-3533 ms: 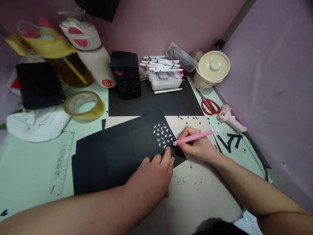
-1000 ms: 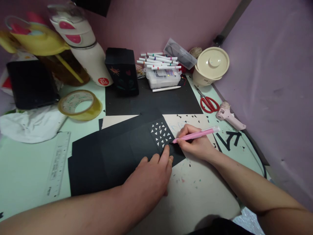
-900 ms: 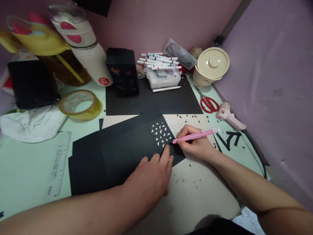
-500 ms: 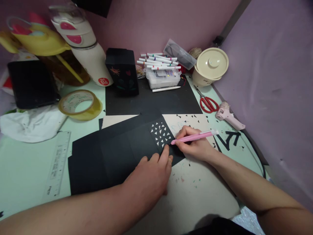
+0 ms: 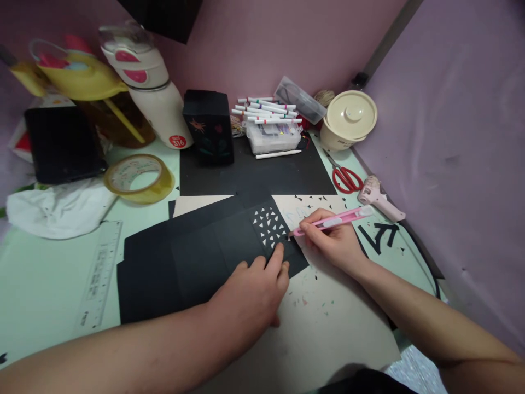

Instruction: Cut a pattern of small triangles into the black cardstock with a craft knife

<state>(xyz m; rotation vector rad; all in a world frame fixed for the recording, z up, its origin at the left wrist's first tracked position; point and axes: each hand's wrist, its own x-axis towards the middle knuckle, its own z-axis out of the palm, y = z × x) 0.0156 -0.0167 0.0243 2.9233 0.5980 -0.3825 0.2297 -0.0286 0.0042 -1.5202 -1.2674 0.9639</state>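
A folded sheet of black card (image 5: 197, 257) lies in front of me, with many small triangular holes cut through the panel at its right. My left hand (image 5: 256, 290) presses down on the card, fingers laid on it and the index fingertip just below the holes. A slim pink craft knife (image 5: 334, 220) is pinched in my right hand (image 5: 336, 241), its tip touching the card at the right side of the holes. Pale cardboard (image 5: 340, 317) shows under the black card.
Red-handled scissors (image 5: 346, 179), a pink glue gun (image 5: 381, 200) and black strips (image 5: 379, 236) lie at right. Behind are a black box (image 5: 209, 128), markers (image 5: 268, 109) and a lidded cream bowl (image 5: 348, 123). Tape (image 5: 139, 178), a ruler (image 5: 98, 276) and a white bottle (image 5: 158, 101) stand left.
The craft knife has rolled in my right hand, so its white slider now faces me, and its tip has lifted slightly. My left hand stays put. The view has tilted a little upward.
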